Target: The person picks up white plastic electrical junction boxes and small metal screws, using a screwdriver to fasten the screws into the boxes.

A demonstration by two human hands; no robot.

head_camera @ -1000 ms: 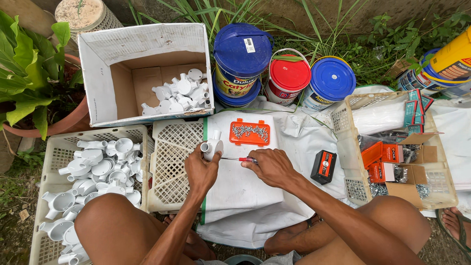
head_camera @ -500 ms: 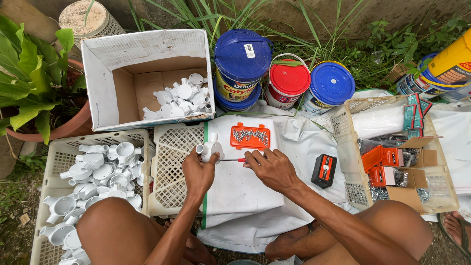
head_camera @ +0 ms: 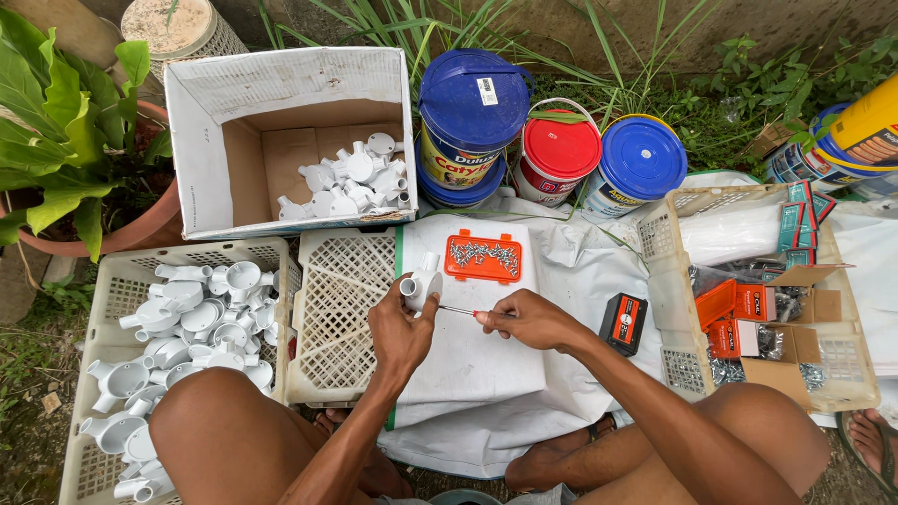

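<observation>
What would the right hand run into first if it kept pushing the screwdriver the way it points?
The right hand aims its screwdriver leftward at the white pipe fitting held in the left hand. It would probably meet that fitting first, though depth is hard to judge.

Subject: person, seen from the head camera. Both forearms bare to the elbow and above; no sleeves in view. Left hand [head_camera: 400,329] and right hand [head_camera: 529,321] bare: no gloves, no rings, no watch or wristband visible. Both knees and thighs bare; legwear not in view. One foot at lower right edge [head_camera: 870,440] rests on a sandal. Upper body clothing out of frame.
</observation>
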